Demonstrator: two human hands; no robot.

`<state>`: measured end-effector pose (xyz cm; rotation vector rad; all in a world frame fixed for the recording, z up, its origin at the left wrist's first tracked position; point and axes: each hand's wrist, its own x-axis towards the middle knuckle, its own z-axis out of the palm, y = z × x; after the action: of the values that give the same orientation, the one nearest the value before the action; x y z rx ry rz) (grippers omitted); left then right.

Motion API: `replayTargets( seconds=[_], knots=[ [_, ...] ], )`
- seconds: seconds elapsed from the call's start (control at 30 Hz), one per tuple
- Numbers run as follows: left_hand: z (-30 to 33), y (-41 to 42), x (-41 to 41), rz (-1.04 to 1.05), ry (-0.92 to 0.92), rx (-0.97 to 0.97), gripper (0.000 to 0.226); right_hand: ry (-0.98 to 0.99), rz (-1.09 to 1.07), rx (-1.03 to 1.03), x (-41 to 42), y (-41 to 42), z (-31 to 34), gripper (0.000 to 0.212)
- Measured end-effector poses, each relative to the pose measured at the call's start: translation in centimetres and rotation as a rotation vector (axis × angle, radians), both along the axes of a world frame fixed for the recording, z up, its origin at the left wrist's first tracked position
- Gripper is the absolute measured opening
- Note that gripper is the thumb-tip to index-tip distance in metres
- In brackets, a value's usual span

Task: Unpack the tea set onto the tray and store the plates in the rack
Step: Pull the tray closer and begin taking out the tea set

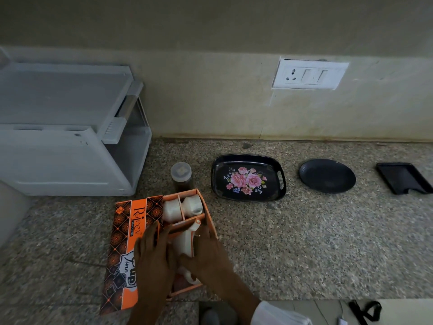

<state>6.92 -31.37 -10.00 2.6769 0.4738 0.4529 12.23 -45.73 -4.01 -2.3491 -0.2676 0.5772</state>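
Note:
An orange tea-set box (212, 227) lies open on the counter, its patterned lid (127, 245) folded out to the left. Two white cups (182, 207) lie in its far compartments. Both my hands are inside the box around a white cup (185, 242) in the middle compartment: my left hand (153, 256) on its left side, my right hand (207, 254) on its right, fingers wrapped against it. Another white piece (191, 276) shows below my hands. The black floral tray (248, 177) sits beyond the box. A round black plate (326, 175) and a rectangular black plate (403, 178) lie to its right.
A grey-white plastic rack (70, 137) stands at the back left against the wall. A lidded jar (181, 175) sits between the rack and the tray. A wall socket (309, 75) is above the tray. The granite counter edge runs along the bottom.

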Motion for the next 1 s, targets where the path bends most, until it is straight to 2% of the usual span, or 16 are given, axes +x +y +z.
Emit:
replayTargets(
  seconds=[0.17, 0.33, 0.6, 0.77, 1.0],
  knots=[
    [1.0, -0.7, 1.3, 0.003, -0.001, -0.017, 0.049, -0.098, 0.061, -0.168, 0.1, -0.5, 0.3, 0.092],
    [1.9, -1.6, 4.8, -0.06, 0.039, -0.05, 0.045, -0.11, 0.128, -0.157, 1.4, -1.2, 0.4, 0.062],
    [3.2, -3.3, 8.8, -0.113, 0.054, -0.037, 0.045, -0.103, 0.199, -0.064, 2.7, -2.9, 1.9, 0.041],
    [2.6, -2.9, 8.6, -0.11, 0.094, -0.064, 0.043, -0.065, 0.164, -0.063, 3.5, -3.2, 1.6, 0.032],
    [1.5, -2.1, 7.8, -0.087, 0.137, -0.076, 0.033, -0.072, 0.152, -0.028, 3.7, -3.0, 0.9, 0.033]
  ],
)
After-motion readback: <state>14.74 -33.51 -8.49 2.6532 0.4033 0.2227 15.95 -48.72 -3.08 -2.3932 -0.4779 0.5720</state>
